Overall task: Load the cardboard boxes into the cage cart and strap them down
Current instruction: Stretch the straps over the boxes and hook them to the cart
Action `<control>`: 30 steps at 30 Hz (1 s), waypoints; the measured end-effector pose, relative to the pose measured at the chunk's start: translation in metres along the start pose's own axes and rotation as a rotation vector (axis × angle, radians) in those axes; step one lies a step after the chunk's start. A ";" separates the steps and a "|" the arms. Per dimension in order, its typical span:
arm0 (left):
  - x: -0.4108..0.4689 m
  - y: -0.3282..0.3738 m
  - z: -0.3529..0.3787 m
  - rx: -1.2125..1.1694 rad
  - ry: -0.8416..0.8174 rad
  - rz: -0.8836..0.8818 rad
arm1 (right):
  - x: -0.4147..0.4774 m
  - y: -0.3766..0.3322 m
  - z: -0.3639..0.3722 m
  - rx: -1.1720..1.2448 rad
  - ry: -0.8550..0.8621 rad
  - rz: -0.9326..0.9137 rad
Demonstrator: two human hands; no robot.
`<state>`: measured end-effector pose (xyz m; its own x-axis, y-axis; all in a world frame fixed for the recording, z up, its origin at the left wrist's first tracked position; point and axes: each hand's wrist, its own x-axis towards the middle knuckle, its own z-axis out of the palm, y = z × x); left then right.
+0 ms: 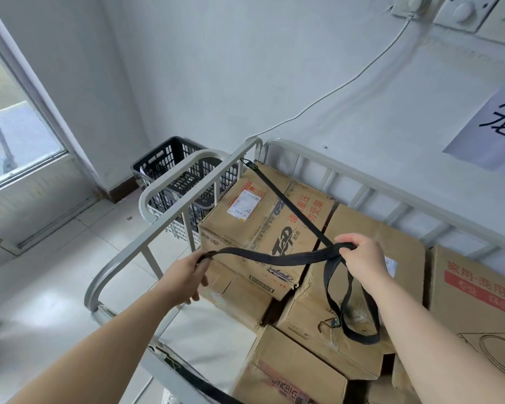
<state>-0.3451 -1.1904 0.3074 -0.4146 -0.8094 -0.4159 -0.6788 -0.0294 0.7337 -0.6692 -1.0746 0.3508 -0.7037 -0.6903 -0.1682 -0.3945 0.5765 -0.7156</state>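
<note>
Now, with curled fingers, the left hand [187, 277] and right hand [362, 258] grip the black strap [274, 258], hooked to the cart's [164, 225] far rail over the loaded boxes [245, 225], and its dangling loops could tangle when pulled.

- Cage cart [169, 212] — painted metal tubing, smooth, light grey.
- Cardboard boxes [370, 228] — matt brown corrugated paperboard, creased.
- Strap [274, 256] — black woven cloth, ribbed.
- Crate [169, 158] — black perforated plastic.

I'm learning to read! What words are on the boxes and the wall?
"Top": top box.
"重压", "勿受潮", in red: top box too.
"家用·商用": right box.
"KBIG", blurry, unsure: front box.
Shipping label: too small to read.
Wall sign: big character, cut off.
</note>
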 end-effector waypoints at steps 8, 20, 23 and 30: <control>0.020 -0.014 0.011 0.905 0.045 0.090 | 0.004 0.001 -0.003 -0.020 0.011 -0.006; 0.020 0.016 0.023 -0.449 0.124 -0.345 | 0.006 0.008 -0.007 0.051 -0.021 -0.005; 0.026 0.016 0.030 -0.833 0.300 -0.361 | 0.008 0.012 -0.004 0.072 -0.046 -0.004; 0.060 0.011 0.023 -1.421 0.275 -0.498 | 0.021 0.012 0.018 0.095 -0.075 0.043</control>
<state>-0.3911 -1.2257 0.2781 -0.0972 -0.6232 -0.7760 0.4800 -0.7124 0.5120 -0.6784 -1.0900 0.3268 -0.6711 -0.6987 -0.2477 -0.3046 0.5645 -0.7671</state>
